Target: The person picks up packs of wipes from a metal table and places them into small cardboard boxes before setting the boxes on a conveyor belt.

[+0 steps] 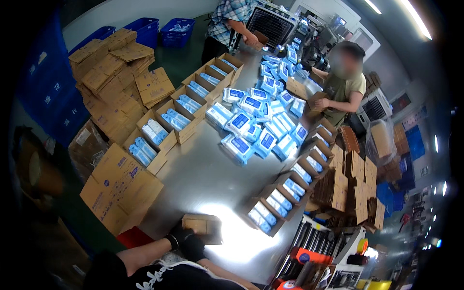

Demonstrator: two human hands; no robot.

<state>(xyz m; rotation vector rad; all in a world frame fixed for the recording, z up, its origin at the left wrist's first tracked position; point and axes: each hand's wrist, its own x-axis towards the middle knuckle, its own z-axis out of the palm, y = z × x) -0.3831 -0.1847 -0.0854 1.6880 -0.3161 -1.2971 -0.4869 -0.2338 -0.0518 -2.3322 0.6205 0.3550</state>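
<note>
Room: a wide workspace with a green floor (197, 53) and strip lamps (415, 18) overhead.
Table: long, bare shiny metal (193, 176) near the front, with a bright glare around the small box; it runs away toward machines at the far end.
Blue crates: a tall stack (50, 92) at the far left, with blue bins (177, 37) on the floor farther back.
Cardboard heap: folded cartons (108, 79) piled left of the table.
Co-workers: a person in a checked shirt (221, 26) at the far end and a person in a cap (344, 89) at the right side, each handling cardboard.
Roller machine: at the lower right (302, 241), beyond the right box row, which stands between it and the small box.
Box rows: open cartons filled with packets line the left edge (193, 134) and right edge (267, 197).
Large carton: a brown panel (121, 188) at the near left, beside the left row.
Packet pile: blue-and-white packs (251, 104) blocking mid-table between the rows.
Small box: brown (205, 227), on the near table, at the hands.
Hands: dark left hand (180, 234) and right hand (194, 248) overlap beside it; whether either grip is closed, I cannot tell.
</note>
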